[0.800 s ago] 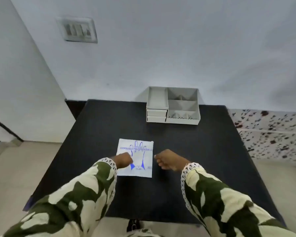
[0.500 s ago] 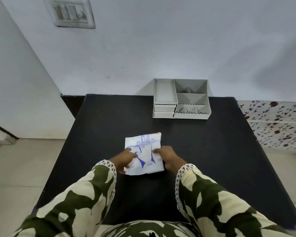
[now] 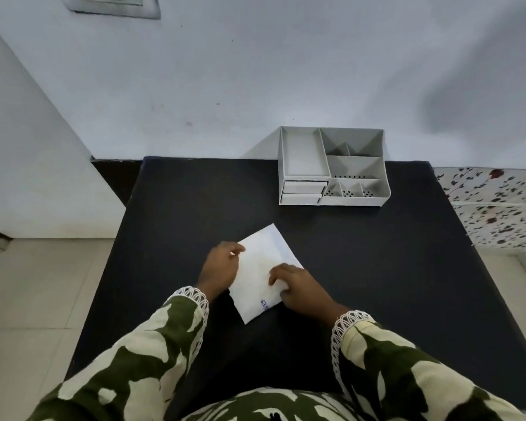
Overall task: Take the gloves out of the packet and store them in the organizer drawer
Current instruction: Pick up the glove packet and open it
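A white paper glove packet (image 3: 261, 268) sits tilted over the middle of the black table (image 3: 377, 268), its plain back facing up with a bit of blue print near its lower edge. My left hand (image 3: 220, 267) grips the packet's left edge. My right hand (image 3: 298, 287) holds its right side, fingers on top. No gloves show outside the packet. The grey organizer (image 3: 331, 167) stands at the table's far edge against the wall, with two shut drawers (image 3: 302, 191) at its front left.
The organizer has several open compartments on top. A white wall rises behind the table. A tiled floor lies to the left, a spotted cloth surface to the right. A switch plate (image 3: 113, 4) hangs high on the wall.
Both hands took hold of the packet, lifted it and turned it over, so the printed glove drawing no longer faces up. The view moved closer to the table.
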